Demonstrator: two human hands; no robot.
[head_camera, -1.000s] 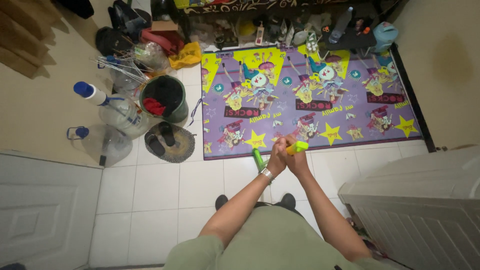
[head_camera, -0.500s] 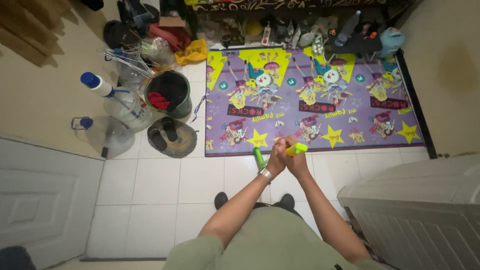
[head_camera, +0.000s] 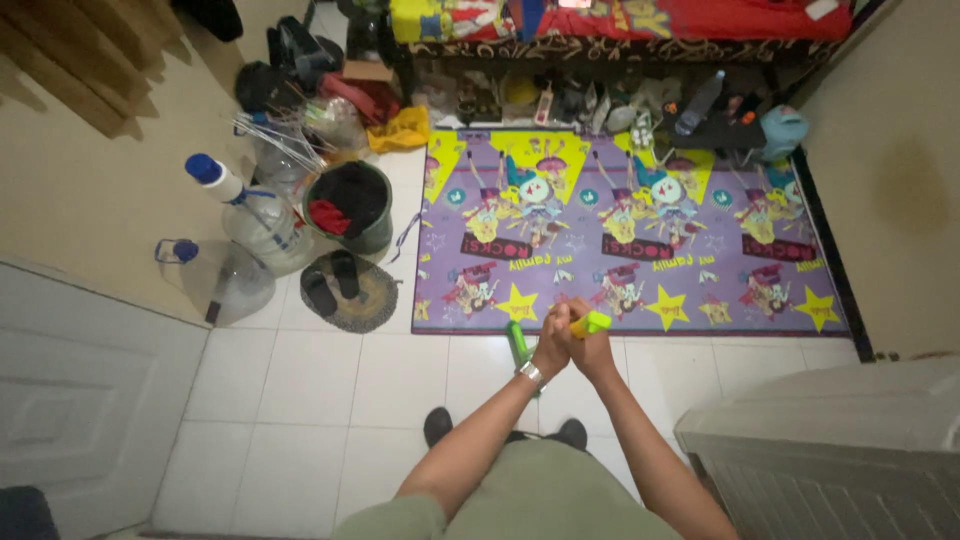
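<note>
Hands first, from the head camera looking straight down: my left hand (head_camera: 551, 347) and right hand (head_camera: 592, 352) are pressed together in front of me, above the white tiled floor (head_camera: 330, 400) just at the near edge of the purple play mat (head_camera: 640, 240). My left grip is closed around a green tube-shaped handle (head_camera: 518, 342) that sticks out toward the left and down; my right grip is wrapped tight on a small yellow-green piece (head_camera: 591, 322) poking out above my knuckles. Whether the two pieces are joined I cannot tell, because my fingers cover the place where they meet. To work them well, I judge I should keep both wrists close, hold the green handle steady with the left and let the right do any turning or pulling, without letting either piece slip.

Same view, farther out: the mat carries bright cartoon figures, yellow stars and yellow triangles on purple. At its left stand two large clear water jugs (head_camera: 262, 222) with blue caps, a dark bucket (head_camera: 352, 205) with red and black cloth inside, and a pair of black sandals (head_camera: 333, 282) on a small round rug. A yellow bag (head_camera: 398, 130) lies near the bed's edge at the top, with bottles and clutter lined beneath it. A white appliance (head_camera: 830, 450) sits at my lower right.
</note>
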